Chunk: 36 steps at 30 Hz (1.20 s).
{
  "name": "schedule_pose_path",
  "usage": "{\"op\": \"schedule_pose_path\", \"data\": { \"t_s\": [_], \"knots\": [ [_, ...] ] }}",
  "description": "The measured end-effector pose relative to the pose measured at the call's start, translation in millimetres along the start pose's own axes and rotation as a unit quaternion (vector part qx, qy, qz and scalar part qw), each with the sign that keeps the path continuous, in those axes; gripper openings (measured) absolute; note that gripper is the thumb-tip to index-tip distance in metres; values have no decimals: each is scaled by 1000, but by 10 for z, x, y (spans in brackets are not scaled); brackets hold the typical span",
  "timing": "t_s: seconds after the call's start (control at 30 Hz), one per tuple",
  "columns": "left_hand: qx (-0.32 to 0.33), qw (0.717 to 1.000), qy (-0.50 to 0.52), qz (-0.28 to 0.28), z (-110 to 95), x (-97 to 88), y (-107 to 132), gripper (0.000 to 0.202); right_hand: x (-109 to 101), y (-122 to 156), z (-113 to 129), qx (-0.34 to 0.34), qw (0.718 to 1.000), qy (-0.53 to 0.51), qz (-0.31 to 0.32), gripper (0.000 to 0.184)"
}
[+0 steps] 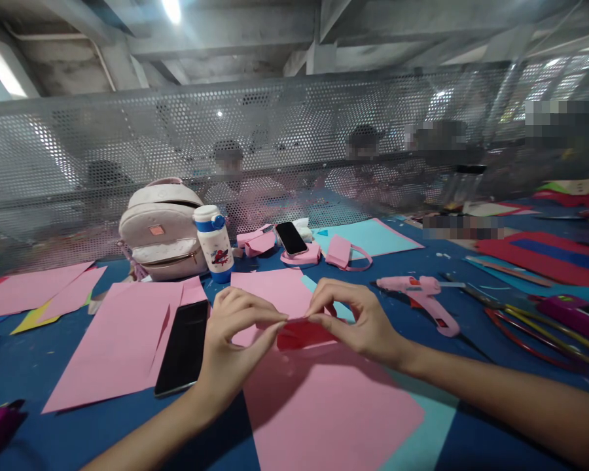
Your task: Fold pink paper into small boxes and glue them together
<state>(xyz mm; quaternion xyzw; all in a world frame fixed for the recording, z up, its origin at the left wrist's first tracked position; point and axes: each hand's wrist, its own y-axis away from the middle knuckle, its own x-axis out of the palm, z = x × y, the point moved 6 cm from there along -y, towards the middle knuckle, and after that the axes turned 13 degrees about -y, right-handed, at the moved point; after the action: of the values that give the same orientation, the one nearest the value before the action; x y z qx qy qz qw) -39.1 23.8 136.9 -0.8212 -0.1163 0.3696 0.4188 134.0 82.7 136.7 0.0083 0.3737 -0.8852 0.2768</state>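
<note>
Between my hands is a small piece of red paper [307,335] with a pink upper edge. My left hand [235,337] pinches its top left corner between thumb and fingertips. At its top right, my right hand [358,320] pinches the same edge. Below it lies a large pink sheet [324,405], partly over a light blue sheet [422,432]. Another pink sheet [269,284] lies just beyond my hands. Beside my left wrist a black phone [182,350] rests partly on more pink sheets [112,340].
A pink glue gun [425,294] lies right of my right hand, with scissors [544,333] beyond. A backpack [164,222], a bottle [214,245] and a small pink paper bag [343,252] stand at the back, before a perforated metal screen [285,118]. People show through it.
</note>
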Motion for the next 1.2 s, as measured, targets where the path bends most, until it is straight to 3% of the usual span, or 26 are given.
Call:
{"op": "schedule_pose_path", "data": {
  "t_s": [0.37, 1.2],
  "knots": [
    [26, 1000, 4, 11, -113, -8, -3, 10, 76, 20, 94, -20, 999, 0, 25, 9],
    [9, 1000, 15, 9, -86, -17, -10, 11, 54, 16, 58, -7, 999, -16, 28, 10]
  ]
}}
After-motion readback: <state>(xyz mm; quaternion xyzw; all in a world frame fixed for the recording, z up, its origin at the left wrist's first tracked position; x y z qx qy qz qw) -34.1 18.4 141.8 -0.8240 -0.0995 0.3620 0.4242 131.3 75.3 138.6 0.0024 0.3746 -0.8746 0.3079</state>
